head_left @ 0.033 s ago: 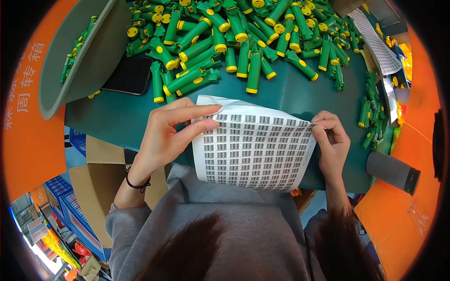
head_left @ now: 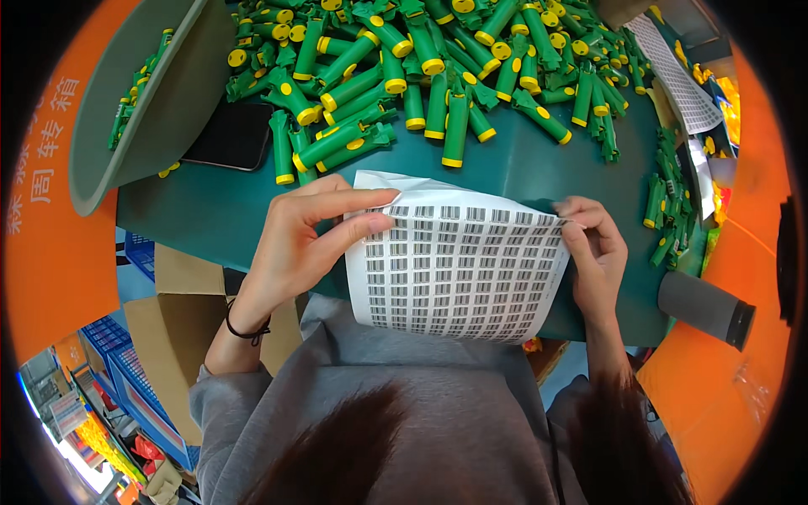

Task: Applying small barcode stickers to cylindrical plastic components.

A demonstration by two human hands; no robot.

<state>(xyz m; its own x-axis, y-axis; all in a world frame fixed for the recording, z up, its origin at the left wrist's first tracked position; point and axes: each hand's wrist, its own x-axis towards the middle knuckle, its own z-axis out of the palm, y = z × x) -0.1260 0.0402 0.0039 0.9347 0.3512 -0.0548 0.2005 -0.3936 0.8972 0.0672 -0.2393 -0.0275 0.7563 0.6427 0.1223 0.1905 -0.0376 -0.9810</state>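
A white sheet of barcode stickers (head_left: 463,269), printed in rows, is held in front of my body at the near edge of the table. Its top edge is folded back, and its lower part curves downward. My left hand (head_left: 316,227) pinches the sheet's upper left edge between thumb and fingers. At the upper right corner, my right hand (head_left: 596,244) has thumb and index finger closed on the sheet's edge, the index finger slightly blurred. Beyond the sheet lies a large pile of green tubes with yellow ends (head_left: 454,126).
A tilted grey-green basin (head_left: 139,109) stands at the left, beside a black phone (head_left: 229,139). More sticker sheets (head_left: 677,76) lie at the far right. A dark grey cylinder (head_left: 705,310) rests at the right table edge. An open cardboard box (head_left: 172,337) sits below left.
My right hand's fingers have shifted slightly at the sheet's corner, the index finger moving a little to the left. My left hand looks unmoved.
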